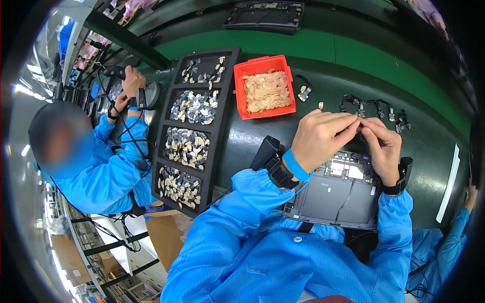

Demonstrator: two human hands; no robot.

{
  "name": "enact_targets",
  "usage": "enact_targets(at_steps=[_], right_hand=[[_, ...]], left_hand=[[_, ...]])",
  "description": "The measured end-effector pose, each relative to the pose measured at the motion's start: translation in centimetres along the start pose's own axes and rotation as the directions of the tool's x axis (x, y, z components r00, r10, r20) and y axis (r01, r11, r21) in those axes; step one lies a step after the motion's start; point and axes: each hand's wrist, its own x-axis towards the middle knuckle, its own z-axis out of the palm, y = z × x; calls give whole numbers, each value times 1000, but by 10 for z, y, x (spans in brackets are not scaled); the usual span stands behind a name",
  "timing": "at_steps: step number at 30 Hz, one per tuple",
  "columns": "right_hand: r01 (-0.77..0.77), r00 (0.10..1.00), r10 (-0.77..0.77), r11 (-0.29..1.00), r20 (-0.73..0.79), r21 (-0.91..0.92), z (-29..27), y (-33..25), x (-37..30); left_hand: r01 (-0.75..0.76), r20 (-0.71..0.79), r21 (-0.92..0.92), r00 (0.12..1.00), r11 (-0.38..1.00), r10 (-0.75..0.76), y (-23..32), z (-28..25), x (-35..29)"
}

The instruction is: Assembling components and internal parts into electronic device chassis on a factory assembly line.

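My left hand [319, 137] and my right hand [382, 147] meet fingertip to fingertip above the far edge of an opened laptop base [316, 199]. Both are closed in a pinch. A small dark piece shows between the fingertips, mostly hidden and too small to name. Below the hands, the laptop base exposes its circuit board, a dark battery-like block and a black cable running down it. Just beyond my fingers lie several short black cables with small connectors [384, 109] on the green bench. A small cream-coloured piece [321, 105] rests beside my left hand.
Left of my hands stands a red bin [270, 114] of tan strips, with another small cable part [304, 93] beside it. Farther left, a black compartment tray [214, 136] holds many small cream and dark pieces. Another person [106, 177] in blue works at the left. A white strip [448, 183] lies at right.
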Motion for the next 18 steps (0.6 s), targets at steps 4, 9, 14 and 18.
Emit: enact_targets(at_steps=[4,9,14,18], right_hand=[[-2,1000,2,997,10,-82,1,-5,1],[46,999,-48,984,-11,-170,1,-10,2],[132,990,-138,972,-14,-194,6,-10,4],[-211,969,225,968,-99,139,-2,-10,-3]], left_hand=[[64,21,22,998,998,-65,1,-1,-2],[51,23,6,998,999,-51,-1,1,1],[102,45,63,993,993,-105,1,-19,7],[393,-222,-67,890,917,-398,-12,-63,22]])
